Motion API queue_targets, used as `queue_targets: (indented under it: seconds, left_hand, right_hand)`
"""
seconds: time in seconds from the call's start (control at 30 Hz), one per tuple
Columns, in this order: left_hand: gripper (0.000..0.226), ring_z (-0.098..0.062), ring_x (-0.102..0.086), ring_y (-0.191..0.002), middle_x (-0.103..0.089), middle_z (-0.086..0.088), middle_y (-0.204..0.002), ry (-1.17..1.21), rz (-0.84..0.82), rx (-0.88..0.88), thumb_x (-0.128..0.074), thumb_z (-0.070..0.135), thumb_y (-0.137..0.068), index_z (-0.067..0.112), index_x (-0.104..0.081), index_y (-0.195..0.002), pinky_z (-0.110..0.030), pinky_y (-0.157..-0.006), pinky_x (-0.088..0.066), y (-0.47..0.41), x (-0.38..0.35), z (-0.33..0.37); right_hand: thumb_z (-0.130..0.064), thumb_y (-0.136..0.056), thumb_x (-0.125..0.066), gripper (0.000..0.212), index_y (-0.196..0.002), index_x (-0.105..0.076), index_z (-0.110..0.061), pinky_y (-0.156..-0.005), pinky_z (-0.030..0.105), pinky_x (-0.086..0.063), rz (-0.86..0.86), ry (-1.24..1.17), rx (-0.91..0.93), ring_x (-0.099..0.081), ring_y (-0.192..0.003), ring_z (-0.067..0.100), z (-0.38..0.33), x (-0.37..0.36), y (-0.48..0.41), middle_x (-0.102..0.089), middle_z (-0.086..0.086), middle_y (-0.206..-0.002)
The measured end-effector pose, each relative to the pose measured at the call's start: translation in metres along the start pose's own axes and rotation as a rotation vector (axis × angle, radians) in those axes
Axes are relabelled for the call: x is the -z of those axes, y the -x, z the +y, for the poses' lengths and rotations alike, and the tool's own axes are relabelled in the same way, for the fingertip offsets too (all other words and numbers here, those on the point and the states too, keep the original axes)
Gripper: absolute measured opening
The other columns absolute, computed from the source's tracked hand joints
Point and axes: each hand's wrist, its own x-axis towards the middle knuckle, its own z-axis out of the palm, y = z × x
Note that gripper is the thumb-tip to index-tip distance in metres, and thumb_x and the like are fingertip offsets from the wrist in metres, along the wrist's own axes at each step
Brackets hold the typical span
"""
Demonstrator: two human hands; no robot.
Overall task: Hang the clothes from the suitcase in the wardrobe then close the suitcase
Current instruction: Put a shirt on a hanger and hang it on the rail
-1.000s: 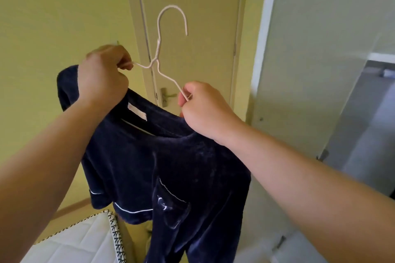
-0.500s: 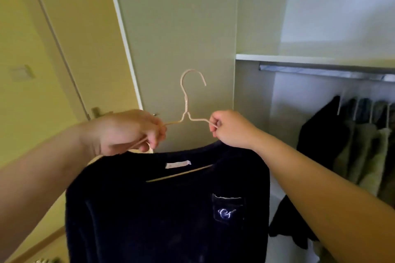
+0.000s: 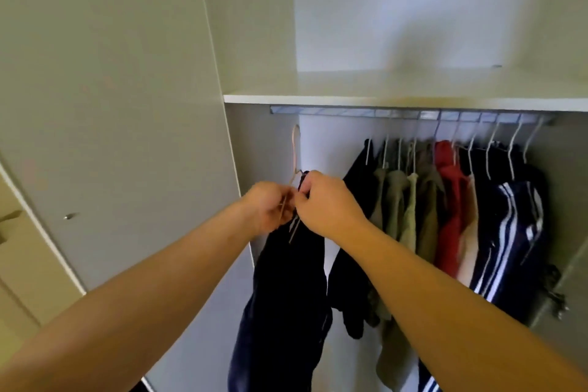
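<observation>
Grip closed: our left hand (image 3: 270,208) and right hand (image 3: 327,205) pinch a thin pale wire hanger (image 3: 296,149) carrying a soft navy top (image 3: 286,296), its hook near the metal wardrobe rail (image 3: 350,112), left of the hung clothes (image 3: 445,200).

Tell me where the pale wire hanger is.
Head view, centre-left: left hand and right hand grip the pale wire hanger, hook just below the silver rail, at its left end.

wardrobe rail (image 3: 350,112), hung clothes (image 3: 445,200), perhaps jackets

bare forearms (image 3: 165,277), left hand (image 3: 269,208), right hand (image 3: 329,205)
</observation>
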Motion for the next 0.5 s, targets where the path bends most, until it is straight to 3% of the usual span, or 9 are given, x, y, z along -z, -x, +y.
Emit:
queue_targets:
  seconds: [0.1, 0.33, 0.43, 0.5]
  left_hand:
    - [0.023, -0.019, -0.057, -0.066, -0.059, -0.01, -0.076, 0.082, 0.0, -0.033, -0.045, 0.002, -0.102, 0.002, -0.061, -0.085, -0.03, -0.067, -0.046, -0.036, -0.033, 0.007]
    - [0.016, -0.017, -0.063, -0.073, -0.066, -0.007, -0.087, 0.006, -0.055, -0.051, -0.053, 0.007, -0.102, 0.003, -0.067, -0.106, -0.027, -0.067, -0.052, -0.103, -0.083, 0.033]
    - [0.019, -0.017, -0.063, -0.075, -0.067, -0.007, -0.088, -0.021, -0.071, -0.076, -0.054, 0.008, -0.102, 0.001, -0.068, -0.113, -0.029, -0.076, -0.055, -0.135, -0.094, 0.04]
    - [0.018, -0.017, -0.063, -0.076, -0.068, -0.007, -0.087, -0.017, -0.092, -0.067, -0.055, 0.009, -0.102, 0.001, -0.069, -0.112, -0.03, -0.081, -0.056, -0.164, -0.099, 0.046]
  right_hand:
    - [-0.034, -0.099, -0.053, 0.035, -0.067, -0.043, -0.025, -0.051, 0.026, -0.036, -0.119, 0.072, -0.099, -0.052, -0.061, 0.015, 0.022, 0.001, 0.0, -0.053, -0.001, -0.069]
    - [-0.026, -0.104, -0.052, 0.04, -0.068, -0.036, -0.019, -0.048, 0.028, -0.034, -0.213, 0.224, -0.276, -0.05, -0.062, 0.021, 0.059, -0.005, -0.029, -0.046, 0.003, -0.073]
    - [-0.024, -0.103, -0.054, 0.037, -0.069, -0.041, -0.018, -0.057, 0.032, -0.054, -0.231, 0.195, -0.347, -0.056, -0.058, 0.023, 0.073, -0.01, -0.053, -0.051, 0.005, -0.071]
    - [-0.019, -0.102, -0.054, 0.032, -0.071, -0.045, -0.016, -0.061, 0.036, -0.059, -0.219, 0.165, -0.425, -0.062, -0.061, 0.028, 0.084, -0.017, -0.076, -0.054, 0.008, -0.074]
